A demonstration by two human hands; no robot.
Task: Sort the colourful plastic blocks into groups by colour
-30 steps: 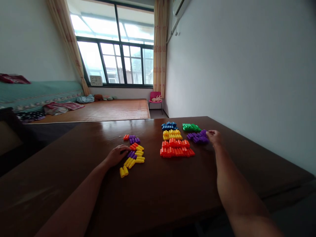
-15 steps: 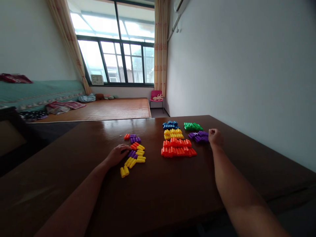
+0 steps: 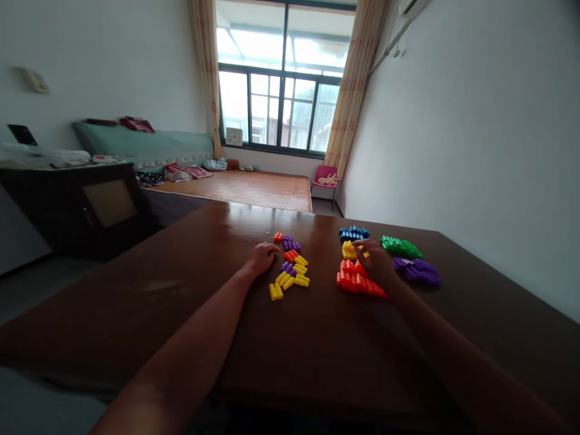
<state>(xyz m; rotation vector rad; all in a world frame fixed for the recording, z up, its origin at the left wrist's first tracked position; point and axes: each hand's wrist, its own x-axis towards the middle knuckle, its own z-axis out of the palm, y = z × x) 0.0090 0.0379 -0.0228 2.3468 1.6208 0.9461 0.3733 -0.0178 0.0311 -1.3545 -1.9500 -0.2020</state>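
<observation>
The right hand point(image 3: 375, 263) hides part of the yellow pieces point(image 3: 348, 250); I can't tell whether it grips any. The left hand point(image 3: 261, 258), fingers loosely bent, palm hidden, rests beside mixed-colour pieces point(image 3: 292, 273). The clock point(image 3: 234, 136) is too small to read.

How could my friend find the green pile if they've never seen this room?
Start with the big dark brown table and go to its right-hand part, towards the white wall. There, just beyond the purple pile and to the right of the blue pile, lies the green pile. It's the only green heap on the table.
</observation>
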